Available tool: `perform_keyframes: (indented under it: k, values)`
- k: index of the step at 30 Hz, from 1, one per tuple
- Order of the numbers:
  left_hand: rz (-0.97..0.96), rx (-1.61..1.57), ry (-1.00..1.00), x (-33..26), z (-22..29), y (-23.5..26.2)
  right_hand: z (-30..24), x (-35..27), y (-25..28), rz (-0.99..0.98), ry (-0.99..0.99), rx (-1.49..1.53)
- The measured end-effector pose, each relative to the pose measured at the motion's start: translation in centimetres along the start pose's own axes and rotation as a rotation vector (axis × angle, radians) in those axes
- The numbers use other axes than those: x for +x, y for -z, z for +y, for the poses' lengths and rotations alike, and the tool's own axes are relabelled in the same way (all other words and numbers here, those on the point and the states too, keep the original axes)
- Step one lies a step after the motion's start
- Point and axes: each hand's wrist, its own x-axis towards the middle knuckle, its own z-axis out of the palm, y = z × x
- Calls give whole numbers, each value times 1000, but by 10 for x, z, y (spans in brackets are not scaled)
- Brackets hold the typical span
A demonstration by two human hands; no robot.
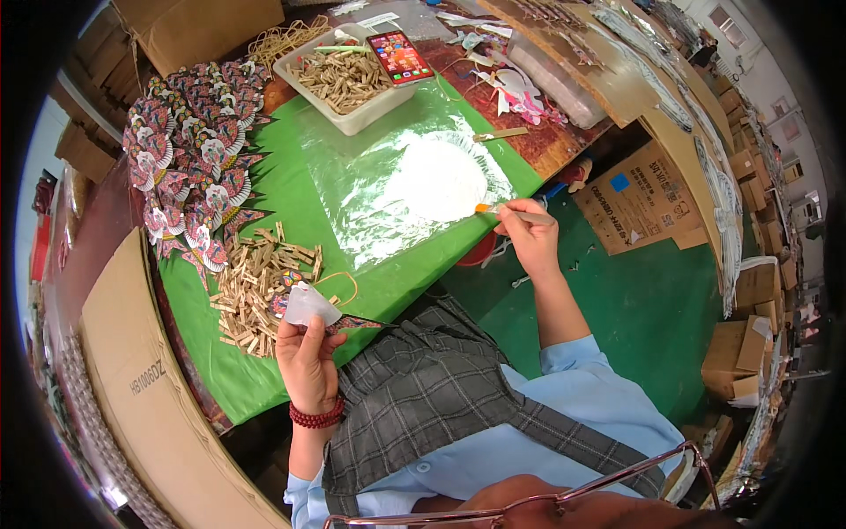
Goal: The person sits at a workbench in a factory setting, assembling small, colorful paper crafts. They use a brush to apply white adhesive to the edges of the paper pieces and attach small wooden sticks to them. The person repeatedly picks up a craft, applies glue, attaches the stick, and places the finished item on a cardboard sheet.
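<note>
My left hand (308, 357) grips a colourful printed cut-out (357, 323) by pinching it between thumb and fingers. A whitish translucent flap (310, 305) stands up from that piece, and a thin tan loop (348, 280) sticks out beside it. In my right hand (530, 240) is a slim stick with an orange end (483, 208), pointing left. Its tip lies at the right edge of a glaring white round patch (436, 181) with a ridged rim, on a clear plastic sheet (357, 238). Wooden clothespins (256, 286) lie heaped just beyond my left hand.
A green cloth (220, 383) covers the table. Stacked printed cut-outs (194, 159) fill its left side. At the back, a white tub (352, 119) holds more clothespins, with a phone (401, 57) on its rim. A flat wooden stick (500, 134) lies right of the sheet. Cardboard (132, 353) stands left.
</note>
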Motion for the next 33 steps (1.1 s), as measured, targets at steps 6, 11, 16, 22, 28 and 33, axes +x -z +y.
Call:
perform_keyframes:
  k: [6,11,16,22,28,33]
  values:
    - [-7,-2,10,1,-1,2,0,9,5,-80,76,-285]
    - [6,-11,6,1,-1,3,-18,9,6,-26,209,-386]
    - [-9,-14,29,0,0,3,-16,8,15,-122,280,-279]
    - [19,-11,31,0,0,2,-24,5,14,-265,361,-365]
    - [-11,-36,38,0,1,4,-15,10,23,-260,277,-230]
    - [-7,-39,41,-1,1,3,-15,18,21,-37,40,-55]
